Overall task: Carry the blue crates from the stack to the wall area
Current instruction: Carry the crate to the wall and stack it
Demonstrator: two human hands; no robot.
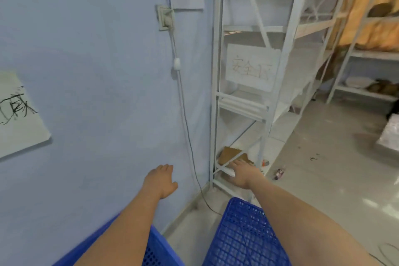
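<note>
A blue perforated plastic crate point(239, 235) fills the bottom of the view, close to the pale blue wall point(86, 71), with its mesh wall showing between my forearms and its left side partly hidden under my left arm. My left hand point(160, 180) reaches forward over the crate toward the wall, fingers relaxed, holding nothing. My right hand point(243, 174) stretches ahead past the crate's far edge, in front of the shelf's bottom corner, fingers straight and empty. Neither hand touches the crate.
A white metal shelf rack point(218, 93) stands against the wall just ahead, with a paper sign and cardboard point(232, 154) at its foot. A cable point(183, 101) hangs from a wall socket to the floor. More racks stand at the right beyond grey floor point(323, 168).
</note>
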